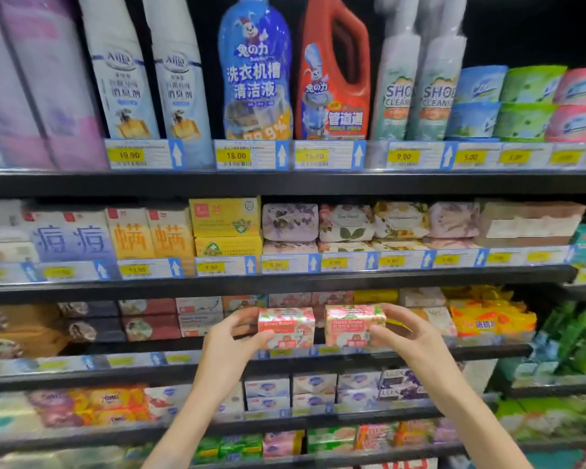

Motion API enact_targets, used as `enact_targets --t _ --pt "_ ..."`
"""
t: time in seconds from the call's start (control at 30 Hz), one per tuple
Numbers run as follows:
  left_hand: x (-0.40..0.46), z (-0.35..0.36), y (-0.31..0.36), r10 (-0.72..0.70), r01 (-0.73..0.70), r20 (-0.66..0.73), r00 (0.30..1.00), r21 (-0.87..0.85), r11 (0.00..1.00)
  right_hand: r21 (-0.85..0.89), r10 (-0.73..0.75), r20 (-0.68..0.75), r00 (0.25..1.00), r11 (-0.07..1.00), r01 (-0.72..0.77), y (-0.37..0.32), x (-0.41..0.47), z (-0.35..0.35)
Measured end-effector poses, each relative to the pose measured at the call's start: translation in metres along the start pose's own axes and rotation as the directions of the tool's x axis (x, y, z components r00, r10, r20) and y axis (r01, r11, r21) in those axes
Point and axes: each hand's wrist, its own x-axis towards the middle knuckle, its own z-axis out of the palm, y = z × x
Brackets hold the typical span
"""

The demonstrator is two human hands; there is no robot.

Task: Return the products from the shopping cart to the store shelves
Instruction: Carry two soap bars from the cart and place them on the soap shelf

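Left hand [232,336] and right hand [408,333] each grip a soap box [286,328] [354,324] at shelf [420,353] front; shelving in progress, both to be pushed farther in.

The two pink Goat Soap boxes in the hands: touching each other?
Apart. The head view shows a dark gap between the left pink Goat Soap box and the right one.
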Motion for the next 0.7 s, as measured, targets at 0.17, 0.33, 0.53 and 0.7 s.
enact_targets --t 0.17,0.33,0.53,0.7 --pt "0.02 0.009 -0.014 -0.029 0.027 0.017 0.999 0.06 0.998 0.006 0.028 0.013 1.0 1.0 -0.028 0.007 0.012 0.008" --pt "0.039 0.021 -0.026 -0.054 0.054 -0.005 0.999 0.138 0.989 -0.025 0.03 0.004 1.0 0.999 -0.03 0.017 0.022 0.006" --pt "0.056 0.039 -0.031 -0.181 0.179 -0.016 0.983 0.253 0.951 -0.022 0.027 0.014 1.0 0.999 -0.026 0.025 0.037 0.003" --pt "0.063 0.049 -0.037 -0.199 0.205 -0.056 0.978 0.382 0.901 0.0 0.047 0.03 0.998 0.999 -0.047 0.028 0.046 0.004"
